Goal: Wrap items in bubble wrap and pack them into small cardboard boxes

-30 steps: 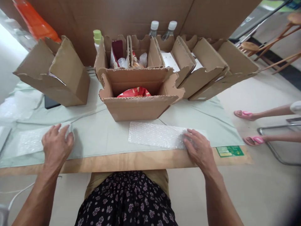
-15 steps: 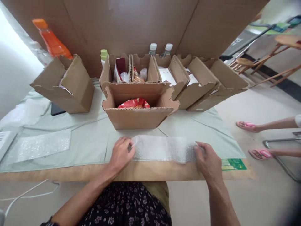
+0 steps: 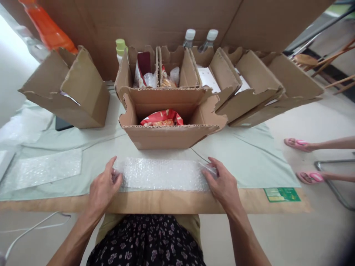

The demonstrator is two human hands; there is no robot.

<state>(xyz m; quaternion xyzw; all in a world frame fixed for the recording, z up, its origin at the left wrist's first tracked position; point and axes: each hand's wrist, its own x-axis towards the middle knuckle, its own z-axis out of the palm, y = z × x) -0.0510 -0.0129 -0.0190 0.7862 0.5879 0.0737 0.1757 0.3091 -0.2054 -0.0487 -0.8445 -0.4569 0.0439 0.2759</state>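
A long strip of bubble wrap (image 3: 163, 174) lies nearly flat along the front of the table, over the pale green cloth and close to the wooden edge. At its left end, my left hand (image 3: 105, 184) has the sheet's edge between thumb and fingers. The right end curls up slightly, pinched between the thumb and forefinger of my right hand (image 3: 223, 183). Just beyond the strip stands an open cardboard box (image 3: 169, 138) with a red snack packet (image 3: 163, 118) inside.
Several cardboard bins (image 3: 249, 99) line the back, with bottles behind them. Another bin (image 3: 88, 92) stands at left, near an orange bottle (image 3: 51, 27). More bubble wrap (image 3: 52, 168) lies left. A green card (image 3: 282, 194) is at the right edge; another person's feet (image 3: 305, 146) are beyond.
My left hand has moved left and my right hand slightly left. The bubble wrap between them now looks longer and flatter. The view has shifted a little.
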